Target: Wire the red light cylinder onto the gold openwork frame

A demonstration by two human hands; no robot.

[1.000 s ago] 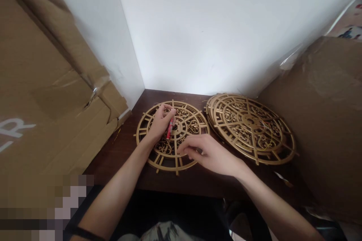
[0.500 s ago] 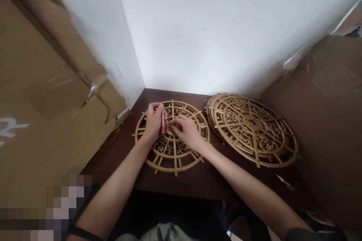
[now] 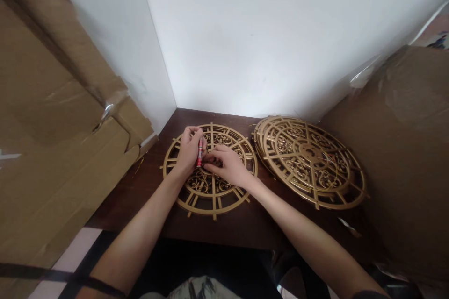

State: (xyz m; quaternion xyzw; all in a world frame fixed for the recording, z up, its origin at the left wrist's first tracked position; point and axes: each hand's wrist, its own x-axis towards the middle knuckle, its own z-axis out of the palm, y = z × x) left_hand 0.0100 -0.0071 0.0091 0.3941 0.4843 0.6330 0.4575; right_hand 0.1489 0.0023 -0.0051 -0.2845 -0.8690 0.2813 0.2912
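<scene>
Red tube (image 3: 199,152) in left hand (image 3: 187,152) grip; right hand (image 3: 228,168) on gold disc (image 3: 210,196).

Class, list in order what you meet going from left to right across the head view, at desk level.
Cardboard → left hand, shut on a red tube → right hand → disc stack → wrapped box.

Forearms stretched forward, left hand (image 3: 189,150) curled closed, right hand (image 3: 227,167) palm down, hands touching
</scene>
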